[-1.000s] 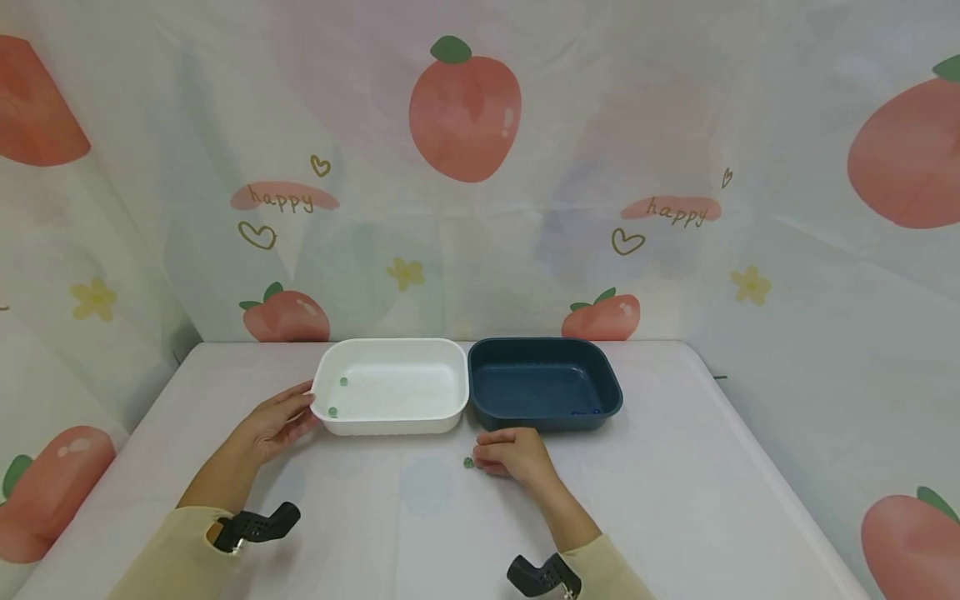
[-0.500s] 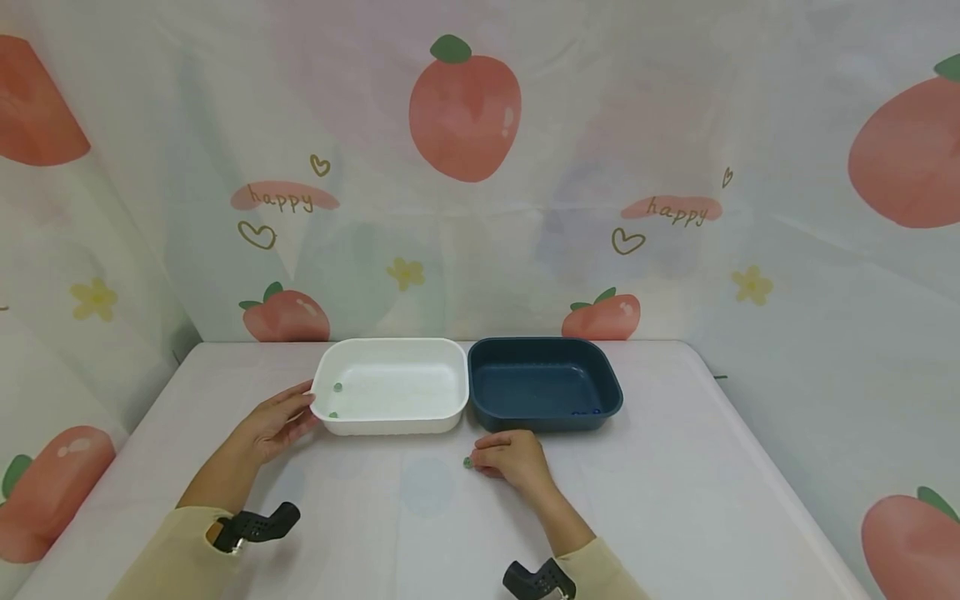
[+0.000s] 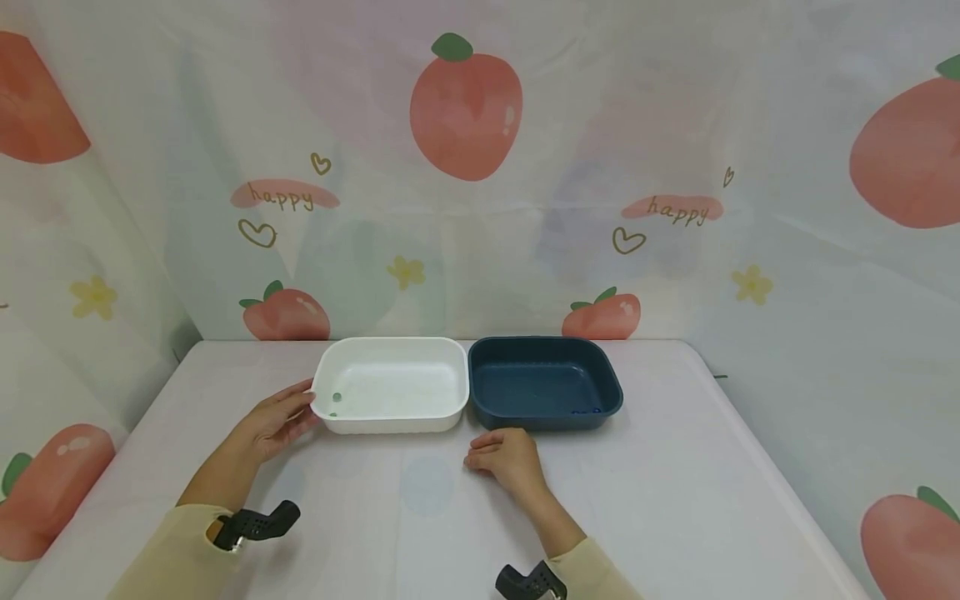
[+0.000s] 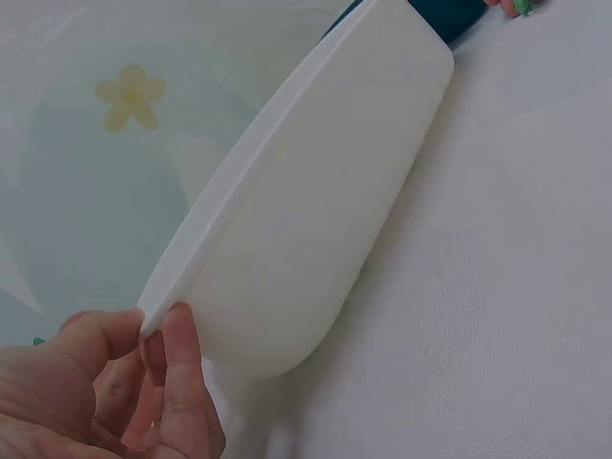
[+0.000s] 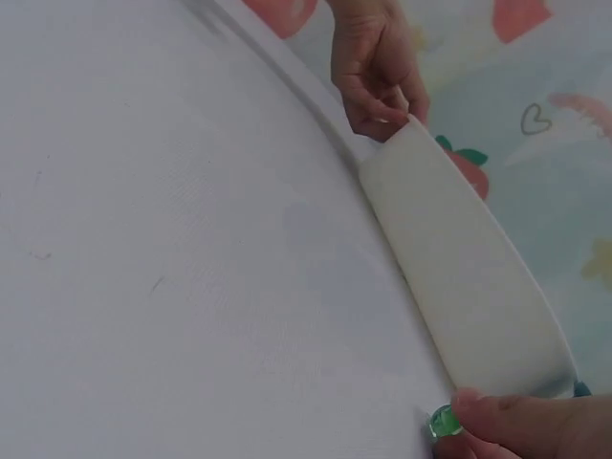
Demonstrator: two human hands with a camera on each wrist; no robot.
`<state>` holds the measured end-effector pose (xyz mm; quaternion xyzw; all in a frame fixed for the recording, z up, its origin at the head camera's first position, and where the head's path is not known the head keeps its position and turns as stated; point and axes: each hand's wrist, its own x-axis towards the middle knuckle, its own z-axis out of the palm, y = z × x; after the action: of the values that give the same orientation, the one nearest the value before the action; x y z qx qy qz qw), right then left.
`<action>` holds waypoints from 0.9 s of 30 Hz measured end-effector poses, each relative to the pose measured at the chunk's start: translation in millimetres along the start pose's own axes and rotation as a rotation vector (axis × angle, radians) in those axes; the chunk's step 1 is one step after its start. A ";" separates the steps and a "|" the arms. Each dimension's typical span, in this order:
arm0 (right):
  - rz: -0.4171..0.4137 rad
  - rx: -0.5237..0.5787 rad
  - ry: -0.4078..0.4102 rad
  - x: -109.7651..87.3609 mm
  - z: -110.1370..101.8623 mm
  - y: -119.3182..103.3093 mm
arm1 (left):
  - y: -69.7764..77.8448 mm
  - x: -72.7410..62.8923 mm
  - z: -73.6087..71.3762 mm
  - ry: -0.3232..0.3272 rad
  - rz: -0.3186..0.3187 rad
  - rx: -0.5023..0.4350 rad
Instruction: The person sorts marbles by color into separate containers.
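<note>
My left hand (image 3: 279, 422) pinches the left end rim of a white plastic tray (image 3: 393, 425), thumb above and fingers under it, as the left wrist view also shows. In front of the trays my right hand (image 3: 510, 458) is low over the table. Its thumb and finger pinch a green glass marble (image 5: 445, 421), which shows in the right wrist view and is hidden in the head view. Inside the white tray, near its front left corner, lies a green marble (image 3: 337, 397); another behind it is partly covered by the front rim.
A dark blue tray (image 3: 546, 420) stands right beside the white one, with several small blue marbles (image 3: 596, 410) in its front right corner. Both trays are at the back of a table (image 3: 675, 500) with a white cloth. A printed curtain (image 3: 510, 250) rises behind.
My right hand has moved slightly left and its fingers have closed on the green marble. One marble in the white tray has rolled toward the front left corner. The left hand stays put.
</note>
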<state>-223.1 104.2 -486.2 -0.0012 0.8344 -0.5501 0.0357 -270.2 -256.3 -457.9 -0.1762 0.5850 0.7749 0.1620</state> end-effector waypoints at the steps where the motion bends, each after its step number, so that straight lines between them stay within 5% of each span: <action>1: -0.012 -0.025 0.006 0.2 0.2 0.2 | 0.1 0.0 -0.1 0.001 0.000 0.001; 15: -0.034 -0.131 0.040 1.2 3.0 -1.6 | 0.4 -2.2 0.7 -0.014 0.003 -0.007; 27: -0.006 -0.066 0.020 3.1 1.6 0.9 | -0.1 -1.7 0.3 -0.001 0.001 0.004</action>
<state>-226.1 103.0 -487.9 0.0008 0.8523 -0.5224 0.0257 -268.6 -256.0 -457.1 -0.1750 0.5867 0.7738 0.1624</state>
